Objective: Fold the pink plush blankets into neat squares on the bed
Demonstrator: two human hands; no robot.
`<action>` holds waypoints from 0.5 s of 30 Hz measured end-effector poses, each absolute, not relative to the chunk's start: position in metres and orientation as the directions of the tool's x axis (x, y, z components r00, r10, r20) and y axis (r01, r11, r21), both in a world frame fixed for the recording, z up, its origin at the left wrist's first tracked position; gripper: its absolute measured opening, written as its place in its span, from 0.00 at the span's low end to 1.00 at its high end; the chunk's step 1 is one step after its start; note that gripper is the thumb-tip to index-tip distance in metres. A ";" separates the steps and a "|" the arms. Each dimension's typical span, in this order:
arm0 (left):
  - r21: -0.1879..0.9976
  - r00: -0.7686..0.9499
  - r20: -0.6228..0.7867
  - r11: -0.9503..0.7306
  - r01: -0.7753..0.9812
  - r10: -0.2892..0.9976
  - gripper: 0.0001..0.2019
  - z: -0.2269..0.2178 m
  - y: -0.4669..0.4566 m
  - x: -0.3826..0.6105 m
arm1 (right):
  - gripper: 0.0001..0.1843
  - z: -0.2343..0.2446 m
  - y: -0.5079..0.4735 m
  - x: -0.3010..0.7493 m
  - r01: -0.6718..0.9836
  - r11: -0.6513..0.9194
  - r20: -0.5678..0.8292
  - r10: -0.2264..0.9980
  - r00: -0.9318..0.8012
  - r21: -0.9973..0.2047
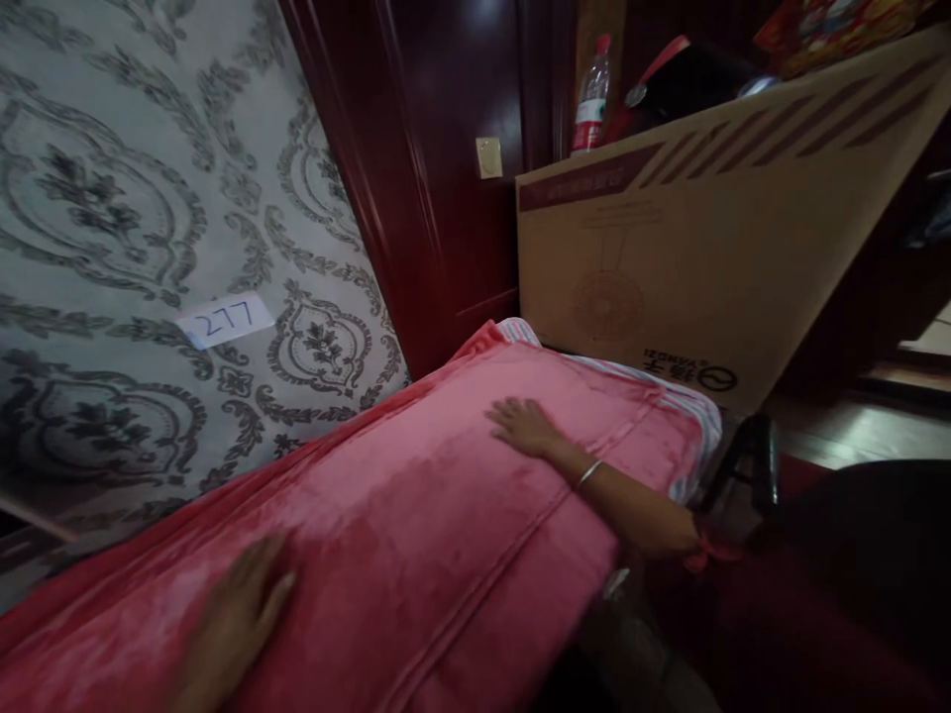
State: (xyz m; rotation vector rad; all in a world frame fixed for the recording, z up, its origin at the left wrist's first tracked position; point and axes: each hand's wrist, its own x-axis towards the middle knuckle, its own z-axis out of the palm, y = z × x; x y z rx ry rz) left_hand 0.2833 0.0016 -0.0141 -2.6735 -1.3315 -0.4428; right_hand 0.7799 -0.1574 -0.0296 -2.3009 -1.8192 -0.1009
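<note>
A pink-red plush blanket [423, 515] covers a long padded surface that runs from the lower left toward the back right. My right hand [524, 426] lies flat on it near the far end, fingers spread, holding nothing. A pale bracelet [589, 473] circles that wrist. At the lower left, my left hand [242, 604] rests on the same blanket with its thumb apart from the fingers; motion blurs it slightly. Striped cloth [694, 406] shows from under the blanket along the far edge.
Patterned wallpaper [111, 208] with a paper label [227, 320] reading 277 borders the left side. Beyond the far end stand a dark red wooden panel [446, 89] and a large cardboard box [669, 257]. A plastic bottle [592, 99] shows above the box's edge.
</note>
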 end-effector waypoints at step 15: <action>-0.040 0.716 0.083 -0.716 0.697 0.693 0.29 -0.027 -0.118 0.328 | 0.31 -0.041 -0.270 0.849 0.748 -0.641 0.348 0.670 0.655 -0.173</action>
